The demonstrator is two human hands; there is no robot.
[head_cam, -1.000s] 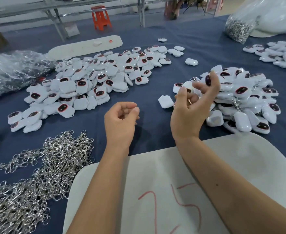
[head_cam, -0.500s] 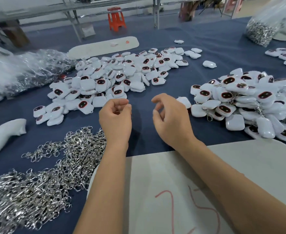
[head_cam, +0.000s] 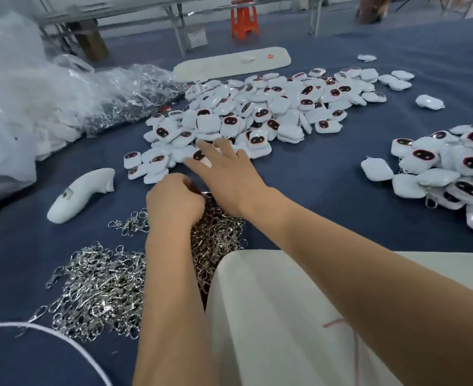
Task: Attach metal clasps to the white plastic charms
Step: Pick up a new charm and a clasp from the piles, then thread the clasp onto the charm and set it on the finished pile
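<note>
Fingers of the right hand [head_cam: 224, 174] spread flat and straight over the near edge of the big heap of white plastic charms [head_cam: 260, 112], their tips touching the closest pieces, while the left hand [head_cam: 174, 201] curls its fingers down into the pile of metal clasps [head_cam: 101, 280]; whether it grips a clasp cannot be told, since the fingertips are hidden. Both hands work over a blue cloth-covered table [head_cam: 313, 174]. Nearer the person than the charm heap lie the silver clasps, spreading leftward beside a white board [head_cam: 271, 316] marked in red. Right of the heap sits a second pile of charms [head_cam: 447, 168], some showing metal rings. Left of the heap lie a white moulded plastic piece [head_cam: 79, 195] and crumpled clear plastic bags [head_cam: 62, 93]. Beyond the heap rests a long white tray [head_cam: 229, 64], and farther back an orange stool [head_cam: 245, 18].
</note>
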